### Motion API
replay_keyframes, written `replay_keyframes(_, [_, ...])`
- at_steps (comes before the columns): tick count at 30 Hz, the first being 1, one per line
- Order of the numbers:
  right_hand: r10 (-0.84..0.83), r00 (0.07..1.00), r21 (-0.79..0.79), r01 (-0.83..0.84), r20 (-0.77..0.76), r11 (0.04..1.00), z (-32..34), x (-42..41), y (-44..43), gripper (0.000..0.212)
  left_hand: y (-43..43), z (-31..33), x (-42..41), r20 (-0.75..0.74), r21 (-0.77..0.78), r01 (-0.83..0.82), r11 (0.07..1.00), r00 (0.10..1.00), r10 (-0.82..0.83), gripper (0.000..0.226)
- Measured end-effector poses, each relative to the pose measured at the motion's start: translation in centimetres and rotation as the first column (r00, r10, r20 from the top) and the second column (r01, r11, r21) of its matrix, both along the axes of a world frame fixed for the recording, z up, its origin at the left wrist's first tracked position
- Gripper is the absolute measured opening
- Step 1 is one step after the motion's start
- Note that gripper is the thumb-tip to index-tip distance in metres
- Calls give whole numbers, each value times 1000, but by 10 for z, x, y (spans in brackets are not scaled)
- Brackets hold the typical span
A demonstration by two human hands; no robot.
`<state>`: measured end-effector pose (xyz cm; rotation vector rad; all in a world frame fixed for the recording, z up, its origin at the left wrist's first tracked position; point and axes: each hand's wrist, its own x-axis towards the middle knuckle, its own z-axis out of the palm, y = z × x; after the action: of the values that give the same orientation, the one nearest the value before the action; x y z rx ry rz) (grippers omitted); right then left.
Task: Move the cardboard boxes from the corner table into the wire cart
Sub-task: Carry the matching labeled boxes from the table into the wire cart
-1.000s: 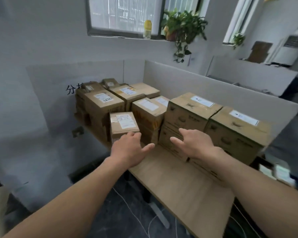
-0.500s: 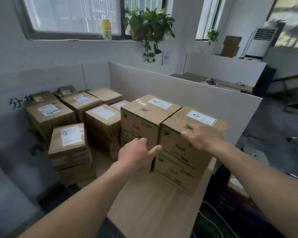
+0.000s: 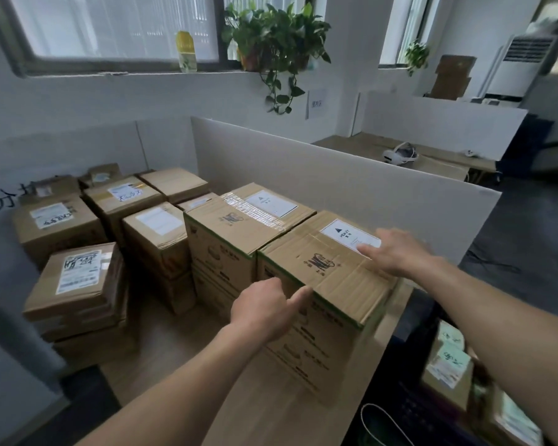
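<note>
Several cardboard boxes stand stacked on the wooden corner table (image 3: 181, 355). The nearest is a top box with a white HEAVY label (image 3: 329, 272), on the right stack. My left hand (image 3: 264, 309) touches its near left corner, thumb lying along the top edge, fingers on the front face. My right hand (image 3: 397, 252) lies flat on the box top by the label, fingers straight. A second taped box (image 3: 239, 220) stands just left of it. The wire cart is out of view.
A white partition (image 3: 351, 188) runs behind the boxes. Smaller labelled boxes (image 3: 78, 278) fill the table's left and back. Plants and a bottle sit on the window sill. More boxes with labels (image 3: 448, 365) lie low at the right, beside a dark floor gap.
The view has swung right and come closer to the right stack. My right hand has slid onto the top of the HEAVY box; my left hand has reached its near corner.
</note>
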<state>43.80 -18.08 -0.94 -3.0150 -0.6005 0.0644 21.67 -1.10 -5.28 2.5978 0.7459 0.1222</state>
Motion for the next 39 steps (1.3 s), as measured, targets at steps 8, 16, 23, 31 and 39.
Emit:
replay_keyframes(8, [-34, 995, 63, 40, -95, 997, -15, 28, 6, 56, -9, -1, 12, 53, -134, -43, 990, 997, 51, 69])
replay_keyframes(16, [-78, 994, 108, 86, -79, 990, -16, -2, -16, 55, -16, 0, -4, 90, -307, -139, 942, 981, 174, 74])
replay_keyframes(23, [-87, 996, 111, 88, -16, 990, -3, -70, -31, 58, -23, -1, -55, 169, -393, -154, 907, 957, 235, 76])
replay_keyframes(31, [-115, 993, 90, 112, 30, 990, 3, -177, -45, 60, -23, 2, -148, 199, -419, -117, 901, 956, 216, 75])
replay_keyframes(39, [-71, 997, 168, 72, -13, 983, -40, -268, -4, 67, 15, -30, -240, 150, -484, -123, 866, 964, 221, 61])
